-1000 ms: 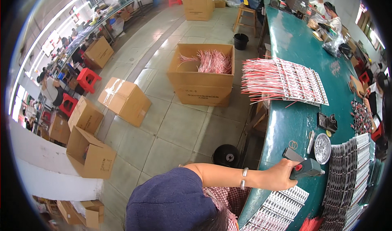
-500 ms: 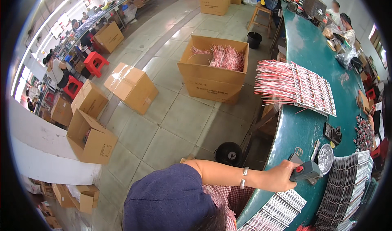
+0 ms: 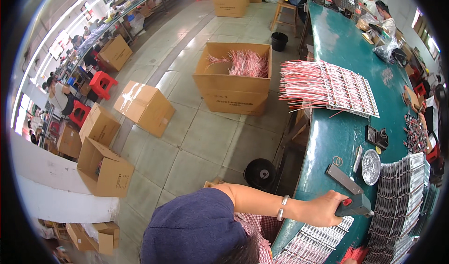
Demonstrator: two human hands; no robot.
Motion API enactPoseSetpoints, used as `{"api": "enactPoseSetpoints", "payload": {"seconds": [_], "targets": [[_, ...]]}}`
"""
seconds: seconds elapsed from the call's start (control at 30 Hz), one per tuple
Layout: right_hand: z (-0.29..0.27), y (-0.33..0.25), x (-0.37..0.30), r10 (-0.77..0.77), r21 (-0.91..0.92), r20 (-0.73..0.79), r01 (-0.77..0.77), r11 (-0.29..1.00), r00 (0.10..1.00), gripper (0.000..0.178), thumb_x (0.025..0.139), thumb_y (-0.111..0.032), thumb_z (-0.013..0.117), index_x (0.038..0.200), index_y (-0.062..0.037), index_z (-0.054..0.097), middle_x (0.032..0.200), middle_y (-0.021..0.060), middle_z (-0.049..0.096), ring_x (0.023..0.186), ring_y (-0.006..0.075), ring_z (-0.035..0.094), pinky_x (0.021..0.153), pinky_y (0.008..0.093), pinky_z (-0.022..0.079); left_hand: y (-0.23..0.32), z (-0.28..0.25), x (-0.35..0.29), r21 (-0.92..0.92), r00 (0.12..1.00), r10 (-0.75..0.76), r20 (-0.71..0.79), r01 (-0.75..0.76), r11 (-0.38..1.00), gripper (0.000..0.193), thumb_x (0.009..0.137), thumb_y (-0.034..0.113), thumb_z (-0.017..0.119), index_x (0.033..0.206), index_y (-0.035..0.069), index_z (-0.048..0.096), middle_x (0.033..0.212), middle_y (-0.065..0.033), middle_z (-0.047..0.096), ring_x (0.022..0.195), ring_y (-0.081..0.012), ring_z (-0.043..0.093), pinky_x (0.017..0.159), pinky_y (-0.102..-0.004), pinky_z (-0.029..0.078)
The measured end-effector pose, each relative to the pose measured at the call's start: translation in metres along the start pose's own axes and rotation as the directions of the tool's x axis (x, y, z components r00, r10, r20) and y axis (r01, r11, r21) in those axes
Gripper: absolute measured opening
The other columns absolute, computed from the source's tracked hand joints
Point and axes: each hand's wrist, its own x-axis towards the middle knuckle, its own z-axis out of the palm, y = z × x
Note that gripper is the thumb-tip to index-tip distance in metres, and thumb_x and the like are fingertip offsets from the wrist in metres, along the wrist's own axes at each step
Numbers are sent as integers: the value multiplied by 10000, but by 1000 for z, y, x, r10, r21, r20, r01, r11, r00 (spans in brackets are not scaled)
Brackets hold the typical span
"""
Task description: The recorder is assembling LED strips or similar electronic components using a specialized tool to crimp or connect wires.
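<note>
Neither of my hands can be made out. Close below, a person in a dark blue cap (image 3: 194, 226) and checked shirt sits at the green workbench (image 3: 322, 147). That person's braceleted hand (image 3: 320, 210) grips a grey handheld tool (image 3: 354, 205) with a red button and a short tip; its kind is unclear. Under the hand lies a panel of white strips (image 3: 313, 240). Red wires (image 3: 354, 254) show beside it. A sliver of skin sits at the lower edge there; whose hand it belongs to I cannot tell.
A metal bar (image 3: 344, 179), a round metal dish (image 3: 371, 167) and a black holder (image 3: 377, 137) lie on the bench. Stacked strip panels (image 3: 397, 194) stand at right, wired panels (image 3: 346, 89) farther off. Cartons (image 3: 234, 93) and a black bucket (image 3: 259, 174) occupy the floor.
The view has turned a little, shifting the far scene left. The capped person's hand and tool have moved slightly down, away from the metal bar, which now shows more fully.
</note>
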Motion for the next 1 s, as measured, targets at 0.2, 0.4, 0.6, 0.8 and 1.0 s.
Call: {"api": "enactPoseSetpoints", "payload": {"seconds": [0.2,0.4,0.6,0.8,1.0], "targets": [[37,0,17,-69,-365,180,131,922,981,91,824,-82,600,833,-23,668,829,168,644,793,318,631,709,408,513,1,-8,1,14,988,-116,104,115,993,406,766,170,683,1088,-44,560,834,-230,590,841,-327,593,747,-418,456],[-37,-45,-49,110,-491,212,9,871,971,127,803,-10,538,751,-28,653,781,168,621,777,321,634,667,409,512,-7,-26,1,-202,946,-323,39,324,924,470,795,81,761,1170,-44,506,952,-119,622,695,-167,608,580,-303,515],[-52,-106,-21,268,178,-145,-241,954,953,233,725,44,584,900,-43,711,835,115,641,813,308,616,698,390,507,-6,-7,35,-418,899,-408,158,435,797,272,772,-23,678,1026,-81,601,909,-131,642,536,-128,545,457,-243,432],[-21,-118,-40,441,346,-335,-326,880,833,223,720,70,621,899,-35,703,855,95,651,810,274,612,678,362,512,-13,26,33,-241,890,-397,225,445,862,341,762,-51,695,1089,-55,595,946,-129,658,568,-119,553,474,-231,443],[-2,-124,-35,414,309,-384,-307,900,825,230,694,52,609,893,-30,689,850,75,641,804,252,597,697,343,521,-21,31,20,-14,908,-377,183,386,922,328,768,-55,728,1078,-39,624,967,-83,671,656,-86,582,534,-208,459]]}}
